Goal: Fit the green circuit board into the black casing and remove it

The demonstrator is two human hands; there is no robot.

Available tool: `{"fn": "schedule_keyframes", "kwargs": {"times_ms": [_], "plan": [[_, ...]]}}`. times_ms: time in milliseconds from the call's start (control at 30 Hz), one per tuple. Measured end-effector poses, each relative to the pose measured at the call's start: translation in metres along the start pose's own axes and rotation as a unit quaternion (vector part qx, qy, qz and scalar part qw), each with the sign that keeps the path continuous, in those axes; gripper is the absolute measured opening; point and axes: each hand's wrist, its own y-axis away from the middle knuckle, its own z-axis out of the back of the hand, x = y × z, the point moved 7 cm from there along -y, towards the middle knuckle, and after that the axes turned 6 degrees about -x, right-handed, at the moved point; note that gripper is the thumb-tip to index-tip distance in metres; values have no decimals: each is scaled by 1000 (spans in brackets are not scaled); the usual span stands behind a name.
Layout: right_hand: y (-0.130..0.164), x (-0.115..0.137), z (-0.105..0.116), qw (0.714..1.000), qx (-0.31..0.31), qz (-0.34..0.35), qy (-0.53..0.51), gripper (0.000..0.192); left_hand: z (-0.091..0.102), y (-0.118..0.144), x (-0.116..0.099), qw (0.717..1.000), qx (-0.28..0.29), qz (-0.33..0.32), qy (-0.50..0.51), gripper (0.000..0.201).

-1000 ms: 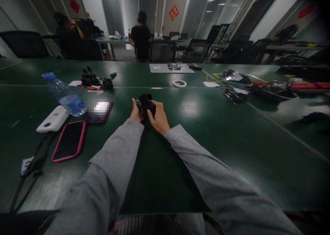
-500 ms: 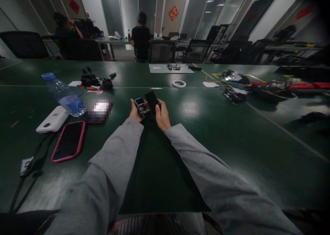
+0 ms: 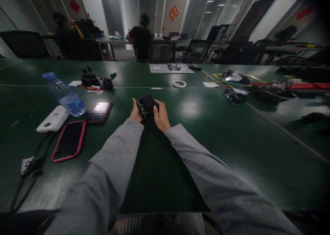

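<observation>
Circuit board [image 3: 141, 104] with small screen, gripped at left edge by left hand [image 3: 135, 113], fingers curled around it. Black cover [image 3: 149, 102] laid against right side of board, overlapping it, pinched by right hand [image 3: 161, 116] with thumb on top. Both parts raised just above green table [image 3: 206, 132], near centre of scene, between both grey sleeves.

Left of hands: blurred flat item, then water bottle [image 3: 64, 94] lying tilted, white power bank [image 3: 53, 119] nearer, phone in pink case [image 3: 69, 140] nearest, face up. Far left: cluster of black parts [image 3: 94, 80] with orange-handled tool. Far centre: white tape roll [image 3: 179, 84], grey mat [image 3: 170, 68]. Far right: tangle of cables and boards [image 3: 237, 87]. Beyond table: two seated persons at other desks.
</observation>
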Motion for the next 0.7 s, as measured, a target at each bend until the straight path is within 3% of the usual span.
{"fn": "schedule_keyframes", "kwargs": {"times_ms": [133,700], "plan": [[0,5,-3,1000,16,12,14,51,0,3,-1,1000,-19,-7,-18,80],[5,14,-7,997,54,36,36,46,-9,10,-1,999,26,0,-24,80]]}}
